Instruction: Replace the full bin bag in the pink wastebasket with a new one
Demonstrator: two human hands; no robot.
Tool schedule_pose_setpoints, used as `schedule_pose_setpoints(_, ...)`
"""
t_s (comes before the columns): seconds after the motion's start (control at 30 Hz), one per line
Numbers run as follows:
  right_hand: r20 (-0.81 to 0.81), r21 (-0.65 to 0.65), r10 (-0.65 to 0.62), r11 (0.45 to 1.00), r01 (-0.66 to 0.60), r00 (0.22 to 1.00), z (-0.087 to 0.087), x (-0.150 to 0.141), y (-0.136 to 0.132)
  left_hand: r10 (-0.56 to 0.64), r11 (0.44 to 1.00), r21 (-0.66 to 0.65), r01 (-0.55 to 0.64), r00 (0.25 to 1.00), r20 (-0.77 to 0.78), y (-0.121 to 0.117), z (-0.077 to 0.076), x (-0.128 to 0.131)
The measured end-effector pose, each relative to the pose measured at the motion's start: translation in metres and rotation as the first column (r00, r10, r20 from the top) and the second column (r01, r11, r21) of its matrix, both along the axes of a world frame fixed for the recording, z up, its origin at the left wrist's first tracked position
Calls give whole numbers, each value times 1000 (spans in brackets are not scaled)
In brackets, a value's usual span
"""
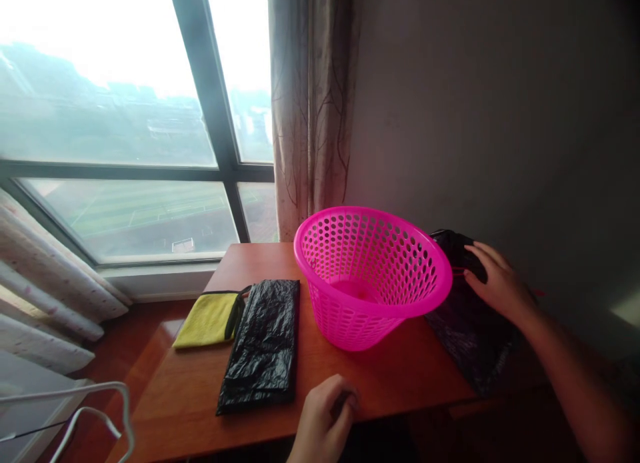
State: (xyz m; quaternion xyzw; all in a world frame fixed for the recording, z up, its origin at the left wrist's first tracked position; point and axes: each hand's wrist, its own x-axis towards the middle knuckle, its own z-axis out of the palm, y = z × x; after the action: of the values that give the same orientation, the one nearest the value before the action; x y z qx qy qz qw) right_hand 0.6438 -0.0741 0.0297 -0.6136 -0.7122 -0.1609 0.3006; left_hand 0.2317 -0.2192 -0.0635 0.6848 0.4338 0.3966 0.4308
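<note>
A bright pink plastic basket (pixel 357 326) with rows of holes stands upright on the wooden table. Right of it, my right hand (pixel 495 283) has its thumb and fingers around the upper part of a black plastic bag (pixel 470 330), which lies over the table's right end. My left hand (pixel 325 413) is loosely curled at the front edge, in front of the basket, and nothing shows in it. To the left lies a folded black plastic bag (pixel 265 346), flat on the tabletop. Beside that bag is a folded yellow cloth (pixel 207 320) with a dark edge.
The wooden table (pixel 165 403) reaches toward a large window (pixel 150 216) at the left and back. Curtains (pixel 320 116) hang behind the basket. A grey wall (pixel 475 116) rises behind the table's right side. White curved tubing (pixel 125 410) stands at the lower left.
</note>
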Motion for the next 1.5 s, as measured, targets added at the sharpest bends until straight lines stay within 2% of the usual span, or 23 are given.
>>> schedule_pose_setpoints(0.07, -159, 25, 64, 998, -61, 985, 1, -23, -20, 31, 999, -37, -30, 999, 32, 0, 0, 3)
schedule_pose_setpoints(0.1, -267, 1, 93, 995, -96, 959, -4, -36, -31, 58, 996, -66, -53, 996, 68, 0, 0, 4)
schedule_pose_setpoints(0.17, -532, -72, 118, 980, -184, 838, -25, -61, -50, 133, 985, -134, -112, 977, 165, 1, 0, 6)
schedule_pose_setpoints(0.27, -770, -161, 50, 949, -270, 636, -69, -97, -73, 262, 958, -185, -218, 928, 265, 4, 3, 6)
schedule_pose_setpoints(0.33, -855, -165, 31, 930, -329, 518, -93, -119, -81, 325, 945, -147, -294, 902, 284, 7, 9, 4)
schedule_pose_setpoints(0.4, -902, -143, 35, 917, -373, 430, -110, -138, -86, 370, 928, -82, -363, 881, 295, 12, 15, 4)
schedule_pose_setpoints(0.5, -937, -122, 30, 906, -406, 349, -121, -163, -86, 387, 914, -5, -406, 867, 314, 22, 23, 6)
schedule_pose_setpoints(0.6, -956, -147, -18, 894, -423, 294, -123, -180, -81, 349, 926, 30, -376, 885, 307, 31, 25, 11)
schedule_pose_setpoints(0.73, -967, -122, -10, 894, -431, 253, -122, -192, -71, 324, 938, 26, -347, 898, 299, 41, 24, 13)
schedule_pose_setpoints(1.03, -977, -64, 40, 881, -468, 210, -108, -205, -54, 318, 942, -13, -335, 880, 353, 62, 30, 9)
schedule_pose_setpoints(1.3, -979, -73, 24, 886, -458, 201, -114, -199, -46, 290, 953, -30, -300, 881, 374, 69, 30, 15)
schedule_pose_setpoints(1.4, -976, -79, 22, 892, -445, 218, -121, -196, -47, 282, 955, -12, -295, 902, 326, 68, 32, 8)
schedule_pose_setpoints(1.5, -956, -113, 4, 916, -384, 292, -132, -190, -56, 321, 942, 37, -335, 926, 200, 67, 42, -20)
